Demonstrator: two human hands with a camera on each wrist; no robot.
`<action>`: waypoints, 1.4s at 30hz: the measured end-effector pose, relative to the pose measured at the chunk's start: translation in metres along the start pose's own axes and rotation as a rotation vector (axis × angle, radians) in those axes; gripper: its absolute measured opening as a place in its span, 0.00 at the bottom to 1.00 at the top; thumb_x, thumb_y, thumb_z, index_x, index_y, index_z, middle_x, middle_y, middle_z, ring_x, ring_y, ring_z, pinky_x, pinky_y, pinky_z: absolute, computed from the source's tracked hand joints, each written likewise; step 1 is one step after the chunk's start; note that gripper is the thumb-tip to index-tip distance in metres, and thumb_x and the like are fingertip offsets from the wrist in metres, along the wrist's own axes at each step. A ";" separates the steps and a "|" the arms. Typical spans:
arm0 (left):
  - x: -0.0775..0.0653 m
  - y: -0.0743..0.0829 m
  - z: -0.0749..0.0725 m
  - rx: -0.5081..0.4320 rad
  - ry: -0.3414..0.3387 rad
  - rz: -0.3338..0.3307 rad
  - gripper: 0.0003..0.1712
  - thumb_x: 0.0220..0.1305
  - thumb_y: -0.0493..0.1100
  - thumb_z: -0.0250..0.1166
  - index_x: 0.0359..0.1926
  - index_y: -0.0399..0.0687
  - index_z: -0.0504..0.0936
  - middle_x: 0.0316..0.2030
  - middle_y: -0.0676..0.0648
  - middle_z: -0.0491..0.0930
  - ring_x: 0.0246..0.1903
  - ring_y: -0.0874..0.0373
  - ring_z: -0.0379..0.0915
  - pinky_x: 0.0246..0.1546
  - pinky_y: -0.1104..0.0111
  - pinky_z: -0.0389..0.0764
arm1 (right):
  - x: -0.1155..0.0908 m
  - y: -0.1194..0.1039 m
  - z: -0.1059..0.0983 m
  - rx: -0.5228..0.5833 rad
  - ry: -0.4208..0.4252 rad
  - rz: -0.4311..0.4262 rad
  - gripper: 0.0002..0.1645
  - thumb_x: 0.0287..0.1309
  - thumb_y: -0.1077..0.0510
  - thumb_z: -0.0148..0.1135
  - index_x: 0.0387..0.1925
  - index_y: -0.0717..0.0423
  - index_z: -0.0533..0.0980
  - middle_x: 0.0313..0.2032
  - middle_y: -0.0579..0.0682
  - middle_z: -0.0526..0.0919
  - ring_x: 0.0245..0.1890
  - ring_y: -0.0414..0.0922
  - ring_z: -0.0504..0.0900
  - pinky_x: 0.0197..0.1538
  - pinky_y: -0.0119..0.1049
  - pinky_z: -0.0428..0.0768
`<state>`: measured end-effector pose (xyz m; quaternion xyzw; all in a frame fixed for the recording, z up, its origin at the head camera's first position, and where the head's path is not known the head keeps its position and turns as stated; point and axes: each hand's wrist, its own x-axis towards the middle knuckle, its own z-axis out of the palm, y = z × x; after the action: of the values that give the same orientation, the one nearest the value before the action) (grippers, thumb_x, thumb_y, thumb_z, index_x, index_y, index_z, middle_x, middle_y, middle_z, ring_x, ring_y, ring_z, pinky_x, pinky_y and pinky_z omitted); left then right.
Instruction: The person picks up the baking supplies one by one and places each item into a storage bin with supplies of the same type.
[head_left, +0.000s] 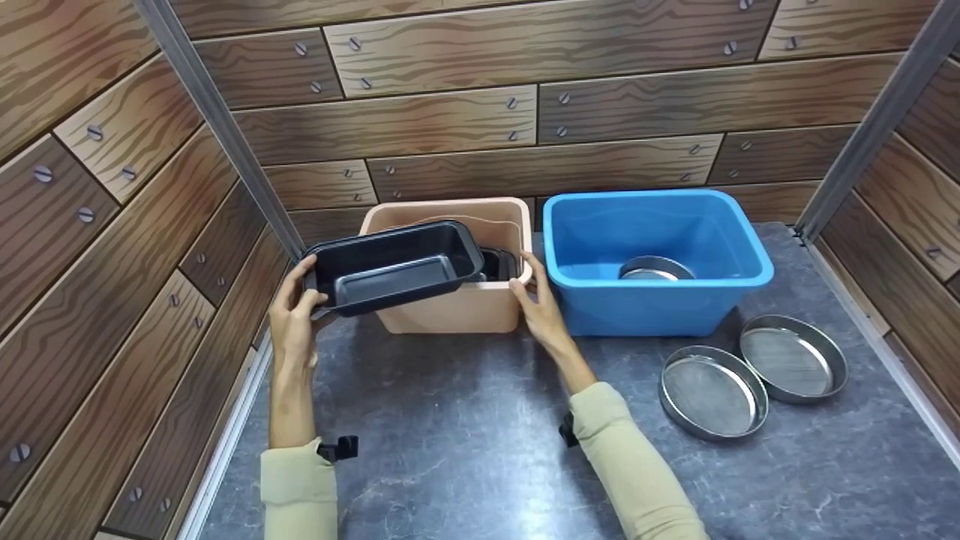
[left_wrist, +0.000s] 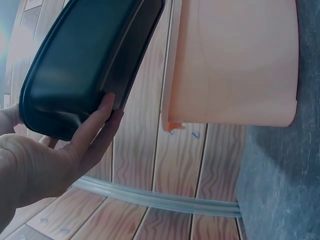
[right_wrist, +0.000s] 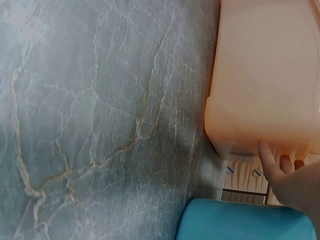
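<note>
Evenly lit head view, white glare on the near worktop point(head_left: 480, 465), hazy left wrist view, edge flare

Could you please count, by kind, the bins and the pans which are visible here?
Bins: 2 (peach bin, blue bin)
Round pans: 3 (one inside the blue bin, two on the table)
Rectangular black pan: 1, in the left hand
Total: 6, without the dark things in the peach bin, too hidden to count.
</note>
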<state>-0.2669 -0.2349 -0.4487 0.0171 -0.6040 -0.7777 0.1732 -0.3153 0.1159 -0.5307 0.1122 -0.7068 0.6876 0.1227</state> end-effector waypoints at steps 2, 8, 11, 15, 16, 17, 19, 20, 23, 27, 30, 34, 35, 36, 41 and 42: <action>0.002 -0.001 0.002 -0.003 0.011 -0.001 0.36 0.62 0.25 0.52 0.72 0.43 0.74 0.70 0.44 0.69 0.57 0.44 0.71 0.39 0.67 0.87 | -0.001 0.000 0.000 0.003 -0.001 0.008 0.36 0.76 0.62 0.56 0.78 0.64 0.57 0.77 0.66 0.58 0.68 0.68 0.68 0.70 0.60 0.66; 0.008 -0.005 0.011 -0.011 0.046 -0.008 0.36 0.62 0.26 0.52 0.71 0.45 0.75 0.69 0.44 0.71 0.52 0.44 0.76 0.35 0.69 0.87 | -0.001 0.001 0.001 -0.001 -0.005 -0.003 0.35 0.76 0.64 0.55 0.77 0.67 0.56 0.77 0.69 0.58 0.70 0.67 0.66 0.72 0.62 0.63; 0.013 -0.008 0.017 -0.030 0.053 -0.004 0.35 0.63 0.25 0.52 0.72 0.44 0.75 0.68 0.41 0.71 0.51 0.45 0.76 0.36 0.70 0.86 | -0.001 0.002 0.001 0.001 0.001 0.002 0.35 0.76 0.64 0.55 0.77 0.67 0.57 0.76 0.69 0.59 0.70 0.68 0.66 0.72 0.63 0.64; 0.019 -0.012 0.024 -0.027 0.074 -0.014 0.36 0.63 0.26 0.53 0.72 0.45 0.75 0.67 0.40 0.72 0.51 0.46 0.75 0.37 0.71 0.85 | -0.001 0.002 0.001 0.004 -0.001 0.005 0.35 0.76 0.63 0.56 0.77 0.66 0.56 0.77 0.68 0.58 0.69 0.70 0.67 0.72 0.63 0.64; 0.021 -0.014 0.025 -0.030 0.082 -0.021 0.36 0.63 0.26 0.53 0.72 0.45 0.75 0.68 0.41 0.71 0.52 0.45 0.75 0.36 0.71 0.85 | 0.001 0.008 0.001 0.001 -0.002 0.006 0.35 0.76 0.62 0.56 0.78 0.65 0.56 0.77 0.68 0.58 0.70 0.69 0.66 0.72 0.63 0.63; 0.022 -0.015 0.027 -0.026 0.088 -0.019 0.36 0.62 0.26 0.53 0.72 0.45 0.75 0.71 0.41 0.69 0.56 0.47 0.74 0.39 0.71 0.85 | 0.002 0.013 0.000 0.000 -0.003 0.007 0.36 0.77 0.61 0.56 0.78 0.64 0.56 0.78 0.67 0.58 0.71 0.69 0.65 0.72 0.62 0.63; 0.024 -0.018 0.031 -0.020 0.095 -0.026 0.36 0.62 0.27 0.54 0.71 0.45 0.75 0.73 0.43 0.67 0.58 0.48 0.74 0.41 0.71 0.84 | 0.005 0.024 -0.002 -0.003 0.001 0.013 0.37 0.77 0.59 0.57 0.79 0.59 0.56 0.78 0.63 0.58 0.71 0.68 0.64 0.72 0.61 0.63; 0.024 -0.019 0.033 -0.019 0.095 -0.028 0.35 0.62 0.27 0.54 0.71 0.45 0.75 0.73 0.43 0.66 0.58 0.48 0.74 0.41 0.71 0.84 | 0.007 0.030 -0.002 -0.005 0.004 0.017 0.37 0.77 0.58 0.57 0.80 0.58 0.56 0.79 0.62 0.58 0.72 0.68 0.64 0.72 0.60 0.64; 0.025 -0.023 0.037 -0.009 0.105 -0.036 0.35 0.62 0.27 0.54 0.71 0.46 0.76 0.71 0.44 0.69 0.55 0.49 0.75 0.39 0.72 0.83 | 0.009 0.041 -0.003 -0.008 0.006 0.027 0.37 0.77 0.56 0.57 0.80 0.53 0.57 0.79 0.58 0.59 0.71 0.67 0.65 0.71 0.59 0.65; 0.027 -0.026 0.039 -0.001 0.117 -0.054 0.35 0.63 0.28 0.54 0.71 0.48 0.76 0.66 0.45 0.73 0.45 0.50 0.78 0.34 0.72 0.83 | 0.010 0.041 -0.002 -0.007 0.000 0.015 0.37 0.77 0.56 0.57 0.80 0.53 0.57 0.79 0.57 0.58 0.71 0.66 0.65 0.72 0.58 0.64; 0.030 -0.027 0.041 0.014 0.122 -0.051 0.34 0.64 0.29 0.55 0.71 0.50 0.76 0.65 0.44 0.73 0.40 0.56 0.77 0.33 0.71 0.83 | 0.012 0.042 -0.002 -0.003 -0.003 -0.002 0.37 0.77 0.57 0.57 0.80 0.53 0.57 0.79 0.57 0.58 0.73 0.66 0.63 0.73 0.58 0.64; 0.033 -0.029 0.046 0.048 0.117 -0.057 0.34 0.65 0.30 0.56 0.71 0.52 0.76 0.63 0.42 0.73 0.38 0.55 0.77 0.33 0.69 0.84 | 0.013 0.043 -0.002 -0.007 0.006 -0.011 0.37 0.77 0.58 0.57 0.80 0.55 0.56 0.79 0.59 0.58 0.74 0.67 0.61 0.73 0.59 0.63; 0.034 -0.030 0.047 0.057 0.115 -0.058 0.35 0.64 0.30 0.56 0.71 0.53 0.76 0.64 0.43 0.73 0.39 0.53 0.78 0.34 0.69 0.84 | 0.013 0.043 -0.002 -0.005 0.010 -0.013 0.37 0.77 0.58 0.57 0.80 0.56 0.56 0.79 0.60 0.58 0.74 0.67 0.61 0.73 0.60 0.62; 0.035 -0.031 0.048 0.067 0.114 -0.060 0.35 0.64 0.30 0.56 0.71 0.53 0.76 0.65 0.43 0.72 0.40 0.51 0.78 0.35 0.69 0.84 | 0.013 0.043 -0.002 -0.003 0.014 -0.017 0.37 0.77 0.59 0.57 0.80 0.57 0.56 0.78 0.61 0.58 0.74 0.67 0.60 0.73 0.61 0.62; 0.037 -0.035 0.052 0.116 0.113 -0.047 0.36 0.63 0.29 0.56 0.72 0.55 0.76 0.70 0.46 0.69 0.43 0.46 0.78 0.37 0.69 0.84 | 0.008 0.028 0.000 0.021 0.012 -0.032 0.37 0.77 0.62 0.56 0.79 0.62 0.55 0.78 0.66 0.57 0.75 0.68 0.59 0.73 0.67 0.59; 0.037 -0.035 0.053 0.131 0.111 -0.042 0.36 0.63 0.30 0.56 0.72 0.55 0.76 0.71 0.46 0.69 0.42 0.48 0.77 0.37 0.69 0.84 | 0.007 0.023 0.000 0.023 0.010 -0.034 0.37 0.76 0.62 0.56 0.79 0.64 0.55 0.78 0.66 0.57 0.74 0.68 0.59 0.73 0.67 0.59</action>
<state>-0.3229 -0.1887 -0.4612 0.0842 -0.6426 -0.7379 0.1886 -0.3291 0.1169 -0.5500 0.1222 -0.6963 0.6940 0.1365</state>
